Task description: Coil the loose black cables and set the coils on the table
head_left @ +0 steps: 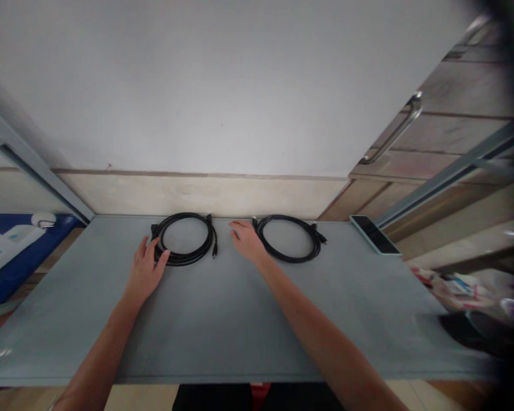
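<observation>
Two coiled black cables lie on the grey table. The left cable coil point(187, 258) has one connector end hanging off its right side. At its left edge is my left hand point(148, 268), fingers spread, close to or touching the loops; I cannot tell if it presses on them. My right hand point(246, 238) rests between the two coils with its fingers stretched out toward the left and nothing in them. Just right of it lies the second cable coil point(291, 260), whose plugs stick out at its right side; part of its left edge is near my wrist.
A phone point(376, 235) with a pale green edge lies at the table's point(223, 319) back right. A dark round object point(471, 330) sits at the right edge. Behind is a white wall with a metal handle point(396, 134). A blue surface point(8, 279) stands at the left.
</observation>
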### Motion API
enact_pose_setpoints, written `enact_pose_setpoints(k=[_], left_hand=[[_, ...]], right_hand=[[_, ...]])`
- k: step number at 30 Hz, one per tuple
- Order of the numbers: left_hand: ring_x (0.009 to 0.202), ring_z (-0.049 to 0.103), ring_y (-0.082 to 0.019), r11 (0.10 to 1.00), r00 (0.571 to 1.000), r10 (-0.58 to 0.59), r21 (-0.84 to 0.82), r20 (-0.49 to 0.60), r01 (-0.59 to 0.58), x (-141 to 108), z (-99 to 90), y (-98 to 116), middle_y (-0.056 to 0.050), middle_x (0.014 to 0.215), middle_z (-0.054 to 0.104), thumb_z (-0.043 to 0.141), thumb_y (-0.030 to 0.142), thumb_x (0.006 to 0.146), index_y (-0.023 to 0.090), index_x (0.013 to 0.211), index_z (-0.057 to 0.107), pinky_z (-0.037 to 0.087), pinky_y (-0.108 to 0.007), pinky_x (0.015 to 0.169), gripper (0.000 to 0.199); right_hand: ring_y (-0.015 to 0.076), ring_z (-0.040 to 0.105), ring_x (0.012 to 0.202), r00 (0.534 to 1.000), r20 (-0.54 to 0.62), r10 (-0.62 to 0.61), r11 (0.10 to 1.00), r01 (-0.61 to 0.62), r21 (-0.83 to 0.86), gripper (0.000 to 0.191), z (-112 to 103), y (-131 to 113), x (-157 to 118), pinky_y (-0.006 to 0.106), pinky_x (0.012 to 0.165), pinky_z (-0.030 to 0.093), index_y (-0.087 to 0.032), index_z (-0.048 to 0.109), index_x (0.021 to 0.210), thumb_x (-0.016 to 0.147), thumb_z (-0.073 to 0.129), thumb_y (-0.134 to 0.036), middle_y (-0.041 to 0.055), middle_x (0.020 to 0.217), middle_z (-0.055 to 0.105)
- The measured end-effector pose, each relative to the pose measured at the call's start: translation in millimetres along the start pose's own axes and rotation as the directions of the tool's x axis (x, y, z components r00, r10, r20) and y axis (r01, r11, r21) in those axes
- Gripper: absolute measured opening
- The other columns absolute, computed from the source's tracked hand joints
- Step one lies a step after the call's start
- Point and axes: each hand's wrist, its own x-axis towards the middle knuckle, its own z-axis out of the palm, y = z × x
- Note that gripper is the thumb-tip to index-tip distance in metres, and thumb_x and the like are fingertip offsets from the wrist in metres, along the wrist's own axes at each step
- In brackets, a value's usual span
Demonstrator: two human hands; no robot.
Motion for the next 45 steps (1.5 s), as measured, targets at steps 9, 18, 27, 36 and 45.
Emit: enact_pose_setpoints(k=[9,18,27,36,45], left_hand=[[0.121,0.053,-0.026,0.974,0.997,0.081,-0.212,0.014,-0.077,15.3,-16.9,90.0,-0.011,0.125,0.059,0.043,0.043,0.094,0.021,0.118,0.059,0.040,-0.039,0.105,0.036],[0.065,0.056,-0.016,0.760,0.739,0.517,-0.630,0.433,-0.162,3.3,68.3,210.7,-0.005,0.072,0.067,0.042,0.034,0.095,0.019,0.079,0.067,0.038,-0.029,0.062,0.033],[0.064,0.053,-0.014,0.738,0.765,0.466,-0.673,0.445,-0.058,-9.4,76.6,204.3,-0.002,0.071,0.065,0.043,0.034,0.095,0.016,0.082,0.068,0.035,-0.026,0.062,0.033],[0.062,0.054,-0.014,0.660,0.777,0.421,-0.745,0.468,0.091,-7.0,75.6,202.3,-0.001,0.069,0.065,0.045,0.036,0.094,0.016,0.083,0.069,0.035,-0.025,0.059,0.033],[0.060,0.053,-0.013,0.277,0.893,0.108,-0.876,0.437,0.395,-4.2,86.6,198.2,0.000,0.071,0.058,0.036,0.055,0.095,0.017,0.098,0.057,0.041,-0.024,0.055,0.043]], right_hand=[[0.0293,0.049,0.118,0.980,0.036,0.195,0.876,-0.158,-0.456,0.048,-78.8,113.6,-10.0,0.040,0.096,0.037,-0.019,0.061,0.130,0.087,0.044,-0.006,0.0160,0.132,0.054],[0.0283,0.048,0.113,0.982,0.166,0.087,0.791,0.034,-0.611,0.027,-80.4,122.5,2.1,0.038,0.094,0.033,-0.012,0.064,0.112,0.096,0.042,-0.014,0.0201,0.118,0.056],[0.0262,0.057,0.102,0.972,0.228,-0.060,0.829,0.175,-0.530,0.023,-98.5,140.4,6.9,0.038,0.093,0.035,-0.010,0.059,0.111,0.097,0.043,-0.017,0.0167,0.107,0.065],[0.0215,0.063,0.093,0.960,0.093,-0.263,0.947,0.275,-0.167,0.030,-156.5,131.1,18.1,0.032,0.085,0.048,-0.014,0.069,0.113,0.094,0.047,-0.021,0.0117,0.100,0.069],[0.0244,0.068,0.094,0.987,-0.028,-0.157,0.987,0.156,-0.041,0.031,-222.6,64.3,11.7,0.037,0.086,0.053,-0.017,0.073,0.113,0.091,0.054,-0.029,0.0091,0.107,0.074]])
